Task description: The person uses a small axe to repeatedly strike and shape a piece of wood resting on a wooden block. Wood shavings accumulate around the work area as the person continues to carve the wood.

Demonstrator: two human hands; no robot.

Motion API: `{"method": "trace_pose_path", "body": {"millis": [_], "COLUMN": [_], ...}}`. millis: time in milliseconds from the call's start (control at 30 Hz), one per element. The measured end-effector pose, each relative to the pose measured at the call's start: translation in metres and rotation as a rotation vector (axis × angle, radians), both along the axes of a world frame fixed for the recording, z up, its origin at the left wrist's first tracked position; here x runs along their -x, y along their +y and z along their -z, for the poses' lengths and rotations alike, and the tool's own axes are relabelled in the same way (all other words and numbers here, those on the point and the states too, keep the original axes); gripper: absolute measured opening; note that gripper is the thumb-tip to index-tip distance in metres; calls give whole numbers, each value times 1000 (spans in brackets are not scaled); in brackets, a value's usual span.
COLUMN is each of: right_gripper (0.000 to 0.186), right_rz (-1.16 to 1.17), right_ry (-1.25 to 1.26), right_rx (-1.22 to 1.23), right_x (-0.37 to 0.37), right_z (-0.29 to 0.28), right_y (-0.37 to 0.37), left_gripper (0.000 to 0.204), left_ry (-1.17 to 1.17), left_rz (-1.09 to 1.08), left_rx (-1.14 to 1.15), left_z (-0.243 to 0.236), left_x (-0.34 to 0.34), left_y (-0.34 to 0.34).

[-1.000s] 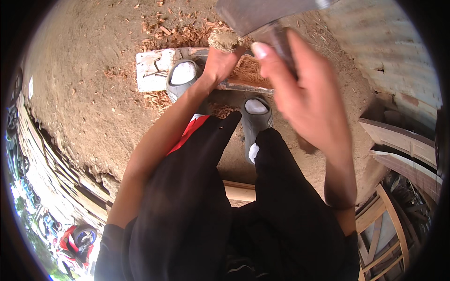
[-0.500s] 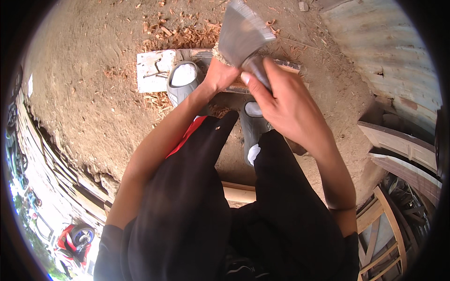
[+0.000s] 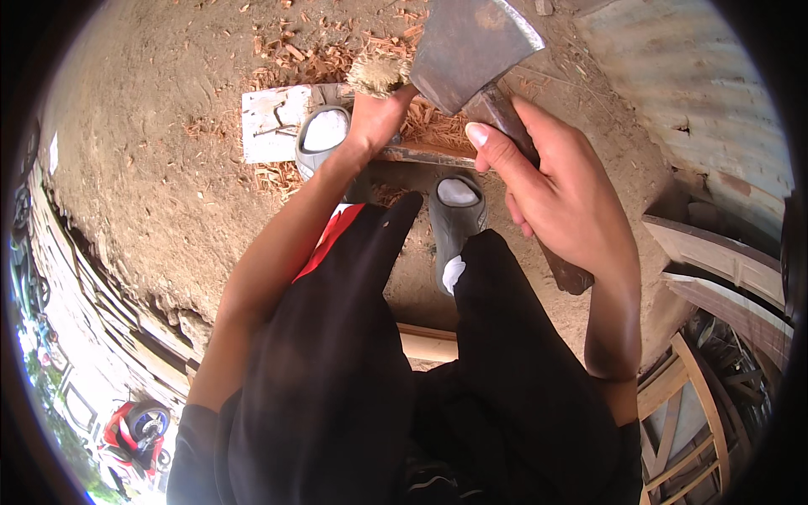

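My right hand (image 3: 560,189) is closed round the dark wooden handle of a hatchet (image 3: 475,50). Its broad steel head points away from me, the bright cutting edge at the upper right, and the butt of the handle shows below my hand. My left hand (image 3: 379,122), to the left of the hatchet, is closed round a piece of wood (image 3: 379,74) with a rough, fibrous, straw-coloured end. The rest of that piece is hidden by my hand. Blade and wood are apart, though close together in the picture.
A timber plank with a white-painted end (image 3: 271,126) lies across the ground beyond my feet. Reddish wood chips (image 3: 324,63) are scattered around it. My grey shoes (image 3: 459,202) stand nearby. Corrugated metal sheets (image 3: 707,93) and wooden frames (image 3: 686,421) line the right; a red motorbike (image 3: 135,429) is lower left.
The hatchet has moved up and to the right, away from my left hand, and its handle now shows below my grip. My left hand has shifted slightly left, exposing the wood's fibrous end.
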State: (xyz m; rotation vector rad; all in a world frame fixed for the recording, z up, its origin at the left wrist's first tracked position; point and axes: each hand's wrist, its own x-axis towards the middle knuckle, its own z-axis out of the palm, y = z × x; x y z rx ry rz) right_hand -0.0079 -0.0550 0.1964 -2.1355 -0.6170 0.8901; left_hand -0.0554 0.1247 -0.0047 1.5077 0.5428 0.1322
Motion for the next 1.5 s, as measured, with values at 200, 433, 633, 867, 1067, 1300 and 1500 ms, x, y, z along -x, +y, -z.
{"method": "trace_pose_path", "body": {"millis": [200,433,633,867,1067,1300,1500], "right_gripper": [31,30,33,28,26,30,34], "right_rz": [-28,-100,-75,2,14,-107,-70], "right_ry": [23,-263,-564,-124,-53,-174,-119], "right_rx": [5,-13,-104,-32,-122,-37,-36], "right_x": [4,3,12,-3,-5,-15,-18], "right_z": [5,1,52,-1,-14,-5,-4], "right_y": [-2,5,17,13,15,9,9], "left_gripper": [28,31,32,31,32,30,30], "left_ry": [-56,-62,-150,-137,-42,-14,11], "left_rz": [37,156,223,192,81,93,48], "left_rx": [-33,-130,-304,-317,-72,-53,-52], "left_z": [8,-10,3,17,4,6,2], "left_x": [-3,-9,-4,-1,-7,-17,-15], "left_y": [-7,-10,-16,-14,-5,-5,-5]}}
